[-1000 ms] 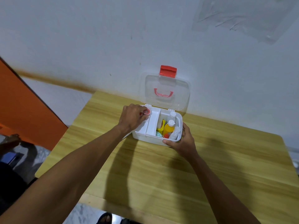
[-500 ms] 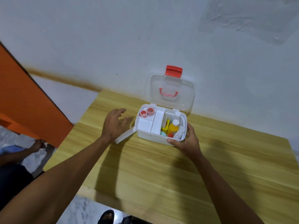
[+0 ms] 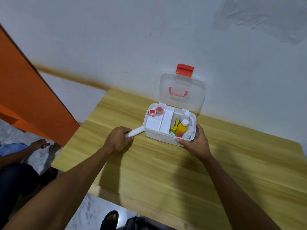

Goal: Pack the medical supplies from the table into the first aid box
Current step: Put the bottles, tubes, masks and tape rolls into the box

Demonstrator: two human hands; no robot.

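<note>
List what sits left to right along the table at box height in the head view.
left hand → white tube → red tape rolls → yellow bottle → right hand

White box (image 3: 159, 138), red latch (image 3: 184, 70), yellow bottle (image 3: 181, 128).

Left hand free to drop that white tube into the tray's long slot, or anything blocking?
Probably yes. The left hand grips the white tube beside the first aid box, the lid stands open and the long slot looks empty.
</note>
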